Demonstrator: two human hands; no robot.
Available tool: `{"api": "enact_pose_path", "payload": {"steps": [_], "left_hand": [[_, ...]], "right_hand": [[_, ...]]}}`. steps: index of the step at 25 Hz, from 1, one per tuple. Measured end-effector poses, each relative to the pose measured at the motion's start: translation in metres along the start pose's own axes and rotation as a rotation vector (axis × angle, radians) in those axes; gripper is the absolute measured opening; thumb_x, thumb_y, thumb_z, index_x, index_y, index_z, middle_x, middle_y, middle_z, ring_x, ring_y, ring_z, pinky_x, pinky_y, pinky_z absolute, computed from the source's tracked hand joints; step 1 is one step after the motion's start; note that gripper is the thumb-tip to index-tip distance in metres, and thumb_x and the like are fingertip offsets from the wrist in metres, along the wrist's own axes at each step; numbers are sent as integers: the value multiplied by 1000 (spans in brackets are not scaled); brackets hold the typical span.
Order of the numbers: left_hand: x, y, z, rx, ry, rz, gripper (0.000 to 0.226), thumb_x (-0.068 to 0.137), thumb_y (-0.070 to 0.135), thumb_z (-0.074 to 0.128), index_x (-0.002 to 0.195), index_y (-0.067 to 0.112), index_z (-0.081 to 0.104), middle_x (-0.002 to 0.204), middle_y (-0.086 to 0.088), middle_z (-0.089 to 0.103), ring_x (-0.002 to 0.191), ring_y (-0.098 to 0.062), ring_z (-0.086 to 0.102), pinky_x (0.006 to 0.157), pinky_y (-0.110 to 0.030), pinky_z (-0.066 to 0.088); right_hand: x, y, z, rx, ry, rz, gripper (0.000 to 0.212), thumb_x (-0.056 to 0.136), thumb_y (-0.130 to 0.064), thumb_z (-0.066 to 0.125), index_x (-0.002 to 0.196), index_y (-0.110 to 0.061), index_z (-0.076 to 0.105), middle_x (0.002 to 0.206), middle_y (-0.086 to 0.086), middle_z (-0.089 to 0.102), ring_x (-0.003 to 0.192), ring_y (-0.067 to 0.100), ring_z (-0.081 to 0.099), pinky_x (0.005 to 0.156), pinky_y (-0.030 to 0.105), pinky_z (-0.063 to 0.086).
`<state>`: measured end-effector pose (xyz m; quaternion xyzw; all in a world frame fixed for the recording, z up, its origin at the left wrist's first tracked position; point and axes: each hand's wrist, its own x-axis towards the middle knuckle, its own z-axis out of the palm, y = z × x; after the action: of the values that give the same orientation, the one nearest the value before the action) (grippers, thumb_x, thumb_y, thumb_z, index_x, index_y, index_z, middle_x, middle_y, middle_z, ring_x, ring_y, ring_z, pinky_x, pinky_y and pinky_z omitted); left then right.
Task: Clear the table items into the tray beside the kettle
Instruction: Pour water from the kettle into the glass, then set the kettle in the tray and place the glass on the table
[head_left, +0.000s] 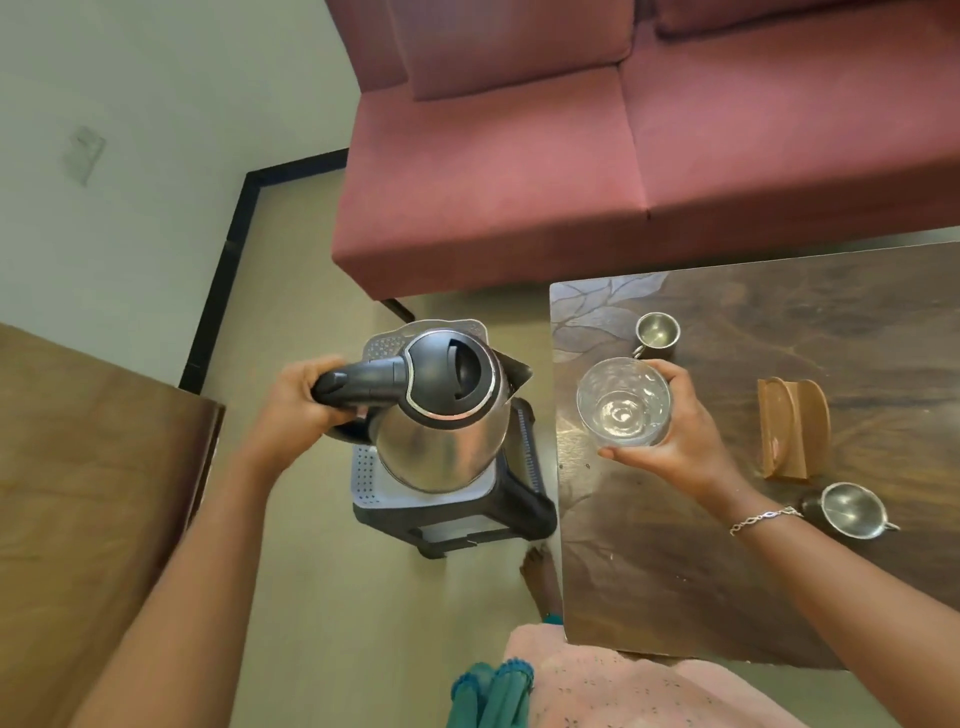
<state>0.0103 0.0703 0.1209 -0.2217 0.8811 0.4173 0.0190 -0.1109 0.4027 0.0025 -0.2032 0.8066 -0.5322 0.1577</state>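
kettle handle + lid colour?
Black, on a shiny steel body; the kettle shows in the head view, its handle gripped by the left hand.

Left hand (298, 402) wraps tight in a full grip, arm stretched forward; right hand (685, 431) reaches out, fingers (670, 376) curled in a cupping hold.

Head-worn view, steeply downward, close.
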Motion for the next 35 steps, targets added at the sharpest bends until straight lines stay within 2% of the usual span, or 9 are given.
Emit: {"api": "enact_pose_path", "payload": {"steps": [2,4,6,9,15,19,22,26,35], "left_hand": [[2,-35,15,-133,78,-77,45,68,-24,61,84,17,66,66,9,67,68,-11,62,62,-16,52],[6,-68,33,-219,156,-155,45,67,-24,61,93,12,65,76,-5,65,77,-20,60,62,-11,51],[14,-94,48,-250,204,-200,45,66,-23,63,96,11,64,85,-9,64,80,-22,58,63,-10,49],[28,-125,65,-265,252,-240,45,67,-22,62,97,12,63,85,-9,63,79,-21,56,65,-11,48],[35,-163,90,-241,369,-356,37,66,-20,59,89,8,64,76,-6,60,71,-23,53,59,-15,44],[30,-169,115,-278,453,-430,31,65,-18,61,78,10,60,62,0,53,65,-22,47,55,-20,40],[27,-163,133,-339,545,-466,24,68,-17,61,77,5,59,60,1,49,65,-22,43,50,-13,36],[20,-156,149,-302,571,-513,17,72,-9,65,86,-2,62,71,-8,54,68,-22,45,57,-20,30],[10,-140,166,-369,547,-653,20,73,-3,70,89,-1,59,80,-13,60,73,-26,50,70,-31,41]], "right_hand": [[4,-2,9,-1,2,7,94,49,-25,90,125,-28,35,111,-20,51,101,1,54,81,8,40],[8,-2,17,1,13,15,93,49,-25,90,123,-32,35,111,-26,49,102,-7,53,80,4,41],[13,-2,27,5,23,21,93,48,-23,91,121,-36,34,113,-28,48,103,-14,50,81,-2,39],[20,-3,39,11,20,34,94,48,-24,90,121,-39,33,113,-29,48,103,-16,50,82,-3,38],[31,-9,55,41,56,47,93,42,-46,83,121,-42,34,114,-27,50,104,-16,50,82,-4,37],[35,-11,61,37,85,44,92,41,-49,81,121,-40,34,113,-29,49,104,-18,49,83,-5,36],[38,-12,65,40,106,27,91,43,-47,80,121,-37,34,114,-30,46,104,-20,47,82,-6,35],[38,-14,64,45,125,18,91,44,-43,81,122,-35,34,115,-29,46,105,-19,47,84,-4,36],[31,-11,57,47,127,9,93,44,-44,81,123,-31,34,115,-27,45,104,-20,46,83,-6,35]]}}
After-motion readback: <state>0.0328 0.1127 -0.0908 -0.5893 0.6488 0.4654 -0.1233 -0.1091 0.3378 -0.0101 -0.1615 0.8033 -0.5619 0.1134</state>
